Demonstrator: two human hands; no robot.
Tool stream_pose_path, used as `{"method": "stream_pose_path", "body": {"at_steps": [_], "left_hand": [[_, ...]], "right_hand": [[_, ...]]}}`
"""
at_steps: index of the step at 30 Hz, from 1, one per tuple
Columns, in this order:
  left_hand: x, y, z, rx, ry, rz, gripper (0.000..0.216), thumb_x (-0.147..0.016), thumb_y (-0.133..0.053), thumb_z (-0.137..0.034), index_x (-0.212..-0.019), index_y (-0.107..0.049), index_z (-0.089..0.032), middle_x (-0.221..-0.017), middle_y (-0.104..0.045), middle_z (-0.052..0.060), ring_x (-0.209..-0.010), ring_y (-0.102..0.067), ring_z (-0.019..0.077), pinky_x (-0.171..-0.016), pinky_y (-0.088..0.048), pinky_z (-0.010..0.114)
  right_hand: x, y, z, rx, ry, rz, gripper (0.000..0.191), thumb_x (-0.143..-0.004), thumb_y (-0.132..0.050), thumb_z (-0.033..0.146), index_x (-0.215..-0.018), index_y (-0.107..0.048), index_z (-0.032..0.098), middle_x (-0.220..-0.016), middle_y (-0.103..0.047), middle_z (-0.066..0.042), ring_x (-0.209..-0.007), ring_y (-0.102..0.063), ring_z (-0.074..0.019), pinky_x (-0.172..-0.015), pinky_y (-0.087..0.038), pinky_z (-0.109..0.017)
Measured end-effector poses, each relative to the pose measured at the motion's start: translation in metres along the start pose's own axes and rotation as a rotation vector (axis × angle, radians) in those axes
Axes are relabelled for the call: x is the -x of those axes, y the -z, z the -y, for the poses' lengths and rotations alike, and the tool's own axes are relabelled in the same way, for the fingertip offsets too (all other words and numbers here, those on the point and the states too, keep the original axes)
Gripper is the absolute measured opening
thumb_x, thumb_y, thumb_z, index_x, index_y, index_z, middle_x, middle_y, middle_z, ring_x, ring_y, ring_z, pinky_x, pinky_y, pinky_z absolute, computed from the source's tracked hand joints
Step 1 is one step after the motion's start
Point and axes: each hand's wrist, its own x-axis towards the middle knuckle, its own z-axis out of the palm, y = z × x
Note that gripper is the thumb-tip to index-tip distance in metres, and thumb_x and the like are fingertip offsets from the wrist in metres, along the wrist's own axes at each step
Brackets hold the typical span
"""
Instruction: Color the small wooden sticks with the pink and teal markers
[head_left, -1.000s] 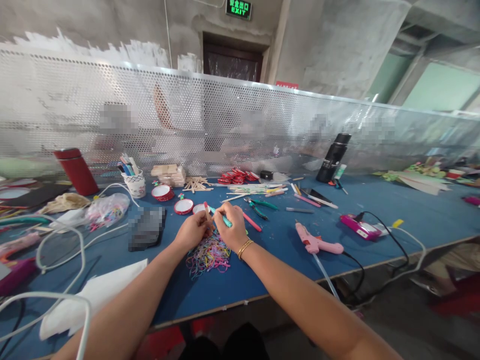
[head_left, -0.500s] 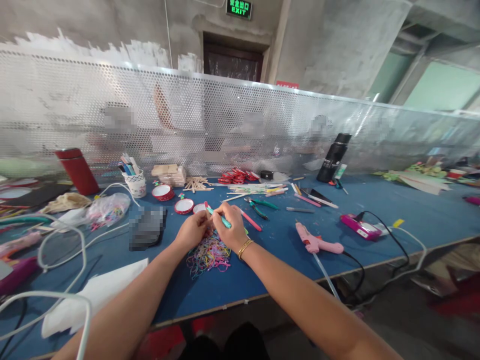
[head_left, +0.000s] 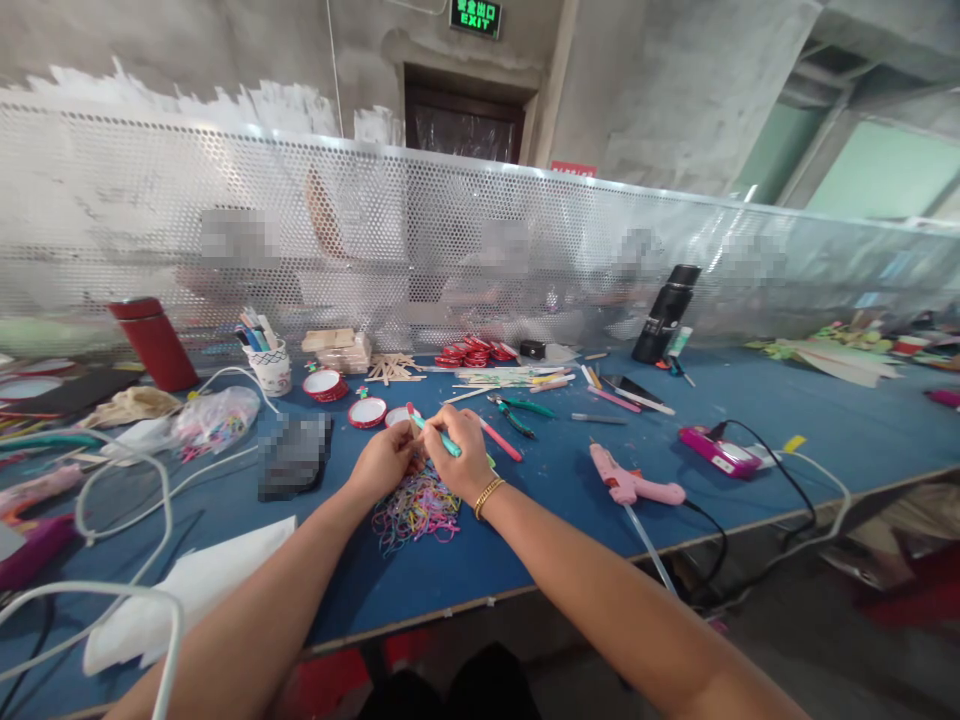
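My right hand [head_left: 469,455], with a gold bracelet at the wrist, is closed around a turquoise pen [head_left: 450,445] held at a slant. Against it, fingers pinched together, is my left hand [head_left: 384,462]; what it grips is mostly hidden. A small red end juts out above the fingertips, and I cannot tell what it belongs to. Both hands hover over a tangled heap of thin coloured bands [head_left: 420,518]. Just beyond them lie round red-rimmed white pieces [head_left: 367,412]. A red pen [head_left: 501,440] rests beside my right hand.
Pliers [head_left: 517,415] and wooden sticks [head_left: 394,368] lie farther back. To the right are a pink glue gun [head_left: 634,485], a magenta device [head_left: 720,452] and a black bottle [head_left: 666,315]. A phone [head_left: 296,455], white cables and a red flask [head_left: 154,343] occupy the left.
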Motion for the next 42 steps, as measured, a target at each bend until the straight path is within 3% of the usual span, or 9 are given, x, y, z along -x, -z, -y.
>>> {"method": "stream_pose_path", "body": {"at_steps": [19,27,35,42], "left_hand": [[-0.0005,0.0006,0.0003,-0.016,-0.006,-0.016,0.018,-0.077,-0.062,-0.034,-0.077,-0.05,-0.021,-0.062,-0.059,-0.004,-0.053,-0.06,0.0134,-0.048,-0.044,0.022],[0.0013,-0.0008,-0.0055,0.01,0.024,0.009,0.019,-0.075,-0.062,-0.037,-0.081,-0.055,-0.021,-0.07,-0.066,0.0,-0.055,-0.062,0.0146,-0.05,-0.045,0.024],[0.0025,-0.0018,-0.005,0.013,0.036,-0.03,0.028,-0.075,-0.066,-0.045,-0.076,-0.05,-0.021,-0.058,-0.058,-0.003,-0.052,-0.06,0.0146,-0.049,-0.044,0.024],[0.002,-0.0003,-0.0039,-0.035,-0.002,-0.012,0.021,-0.079,-0.061,-0.04,-0.078,-0.052,-0.021,-0.059,-0.06,-0.003,-0.052,-0.059,0.0145,-0.049,-0.043,0.024]], "right_hand": [[-0.0008,-0.0005,0.001,0.007,-0.02,0.026,0.014,-0.093,-0.048,0.024,-0.081,-0.053,0.023,-0.078,-0.066,0.002,-0.078,-0.058,-0.0158,-0.088,-0.034,-0.032],[-0.0032,0.0026,-0.0039,0.028,-0.078,-0.038,0.015,-0.092,-0.05,0.021,-0.078,-0.054,0.022,-0.075,-0.067,0.002,-0.073,-0.059,-0.0147,-0.083,-0.035,-0.031],[-0.0007,0.0018,0.0002,0.022,0.009,0.002,0.013,-0.092,-0.049,0.023,-0.079,-0.053,0.023,-0.076,-0.065,0.001,-0.076,-0.059,-0.0159,-0.085,-0.036,-0.032],[-0.0013,0.0008,0.0002,0.012,0.003,0.011,0.013,-0.091,-0.049,0.023,-0.079,-0.052,0.023,-0.076,-0.064,0.002,-0.075,-0.058,-0.0154,-0.085,-0.035,-0.032]]}}
